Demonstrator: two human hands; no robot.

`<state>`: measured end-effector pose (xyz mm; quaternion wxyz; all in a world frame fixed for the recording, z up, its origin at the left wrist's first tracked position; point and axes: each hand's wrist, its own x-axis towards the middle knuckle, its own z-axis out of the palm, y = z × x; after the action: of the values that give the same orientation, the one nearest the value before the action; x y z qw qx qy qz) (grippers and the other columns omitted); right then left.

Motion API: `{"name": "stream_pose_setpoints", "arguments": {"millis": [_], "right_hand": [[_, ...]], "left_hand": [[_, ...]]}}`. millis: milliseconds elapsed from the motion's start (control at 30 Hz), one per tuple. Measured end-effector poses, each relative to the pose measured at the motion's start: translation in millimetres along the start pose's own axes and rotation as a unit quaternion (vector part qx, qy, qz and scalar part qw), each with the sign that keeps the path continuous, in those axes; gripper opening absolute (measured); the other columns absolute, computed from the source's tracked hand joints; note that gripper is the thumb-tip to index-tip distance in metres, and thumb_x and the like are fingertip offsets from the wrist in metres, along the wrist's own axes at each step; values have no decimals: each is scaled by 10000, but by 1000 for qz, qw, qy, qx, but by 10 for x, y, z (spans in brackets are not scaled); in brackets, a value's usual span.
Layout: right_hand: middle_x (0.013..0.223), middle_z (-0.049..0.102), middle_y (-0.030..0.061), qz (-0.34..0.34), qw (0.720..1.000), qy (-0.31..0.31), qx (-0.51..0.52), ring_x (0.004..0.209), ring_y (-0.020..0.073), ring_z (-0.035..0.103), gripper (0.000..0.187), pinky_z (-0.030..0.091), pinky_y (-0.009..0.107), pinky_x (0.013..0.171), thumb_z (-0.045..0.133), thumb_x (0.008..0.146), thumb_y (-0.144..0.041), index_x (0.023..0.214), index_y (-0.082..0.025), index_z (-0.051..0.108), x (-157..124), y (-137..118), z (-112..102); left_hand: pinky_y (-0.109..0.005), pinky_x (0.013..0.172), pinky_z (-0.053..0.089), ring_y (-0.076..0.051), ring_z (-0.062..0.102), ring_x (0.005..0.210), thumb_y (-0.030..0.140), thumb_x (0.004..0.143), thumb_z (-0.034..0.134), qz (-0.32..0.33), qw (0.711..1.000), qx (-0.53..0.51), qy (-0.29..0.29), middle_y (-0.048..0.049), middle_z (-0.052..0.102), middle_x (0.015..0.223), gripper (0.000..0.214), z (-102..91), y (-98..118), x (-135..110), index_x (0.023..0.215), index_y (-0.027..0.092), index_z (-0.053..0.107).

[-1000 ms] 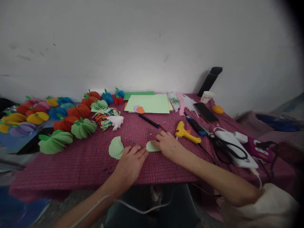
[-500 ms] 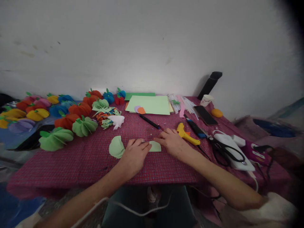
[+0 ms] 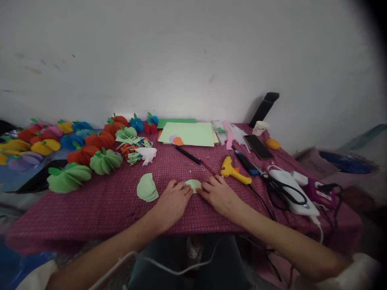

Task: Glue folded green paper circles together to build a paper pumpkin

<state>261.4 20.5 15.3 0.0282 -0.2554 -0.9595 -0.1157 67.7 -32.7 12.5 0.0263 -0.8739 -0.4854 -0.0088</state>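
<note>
A small rounded piece of light green paper (image 3: pixel 193 185) lies on the checked cloth in front of me. My left hand (image 3: pixel 175 201) has its fingertips on the left side of the paper. From the other side, my right hand (image 3: pixel 219 196) presses its fingers on the right edge. Both hands cover part of the paper. Left of my left hand rests a stack of folded light green paper pieces (image 3: pixel 147 188). A yellow glue gun (image 3: pixel 234 171) lies just beyond my right hand.
Several coloured paper pumpkins (image 3: pixel 105 161) fill the left side, beside paper scraps (image 3: pixel 134 150). Paper sheets (image 3: pixel 187 134) and a black pen (image 3: pixel 188 154) lie farther back. To the right are a utility knife (image 3: pixel 245 162), scissors (image 3: pixel 282 191), a phone (image 3: pixel 258 147) and a paper cup (image 3: pixel 260 127).
My hands have shifted on the light green paper. The right fingers now rest on its right edge, and less of the paper shows. The view has moved slightly.
</note>
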Motion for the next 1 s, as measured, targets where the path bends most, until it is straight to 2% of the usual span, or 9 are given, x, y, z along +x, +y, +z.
{"name": "stream_pose_setpoints", "arguments": {"millis": [133,233,333,467,567,667,867,1000], "right_hand": [[985,611,56,-4,1000,-8,14,961,224,451,230,289,421,859,505,890,-208,1092,-235,611,-7,56,-116],[1033,614,46,9,999,5,36,1011,223,436,228,281,414,875,508,893,-214,1091,-257,614,10,87,-168],[1023,621,46,5,999,6,43,1017,226,435,248,277,421,879,498,896,-205,1122,-242,596,34,37,-122],[984,634,52,-3,999,-20,46,992,229,445,230,274,436,870,481,897,-195,1084,-222,613,60,-22,-50],[998,646,48,-2,998,-24,55,1009,225,446,195,259,434,882,488,894,-191,1013,-224,638,77,17,-92],[1009,657,40,24,998,-3,59,1045,220,441,180,248,425,904,504,887,-182,1004,-219,637,88,38,-125],[985,661,51,8,999,-17,27,1004,223,481,203,283,445,897,486,882,-131,1025,-176,623,82,-98,4],[997,665,51,19,999,-14,49,1068,234,461,193,255,471,947,475,887,-142,989,-179,635,83,-101,-27]], "left_hand": [[-410,937,266,-204,447,1134,155,882,375,10,1000,5,7,-53,599,1191,356,-52,-77,-44,1209,218,501],[-412,933,265,-210,427,1170,164,886,364,-11,1000,0,22,-49,594,1213,360,-85,-154,-62,1208,224,513],[-419,954,249,-213,405,1204,154,894,338,-9,999,6,36,-50,569,1255,382,-68,-153,-50,1247,201,479],[-422,967,255,-207,440,1171,122,884,344,6,1000,23,20,-63,589,1212,362,22,-62,-16,1210,177,492],[-418,965,270,-204,453,1156,117,876,365,3,999,40,18,-80,593,1190,348,70,-19,-23,1195,170,494],[-423,971,268,-208,443,1171,135,887,359,4,999,40,21,-80,587,1202,345,84,-5,-64,1206,170,487],[-404,956,285,-196,463,1146,129,884,352,-8,1000,2,13,-76,586,1215,362,25,-15,-95,1207,181,505],[-415,973,274,-196,464,1152,133,874,375,-34,998,-47,34,-52,630,1153,336,-77,-28,-26,1139,207,566]]}}
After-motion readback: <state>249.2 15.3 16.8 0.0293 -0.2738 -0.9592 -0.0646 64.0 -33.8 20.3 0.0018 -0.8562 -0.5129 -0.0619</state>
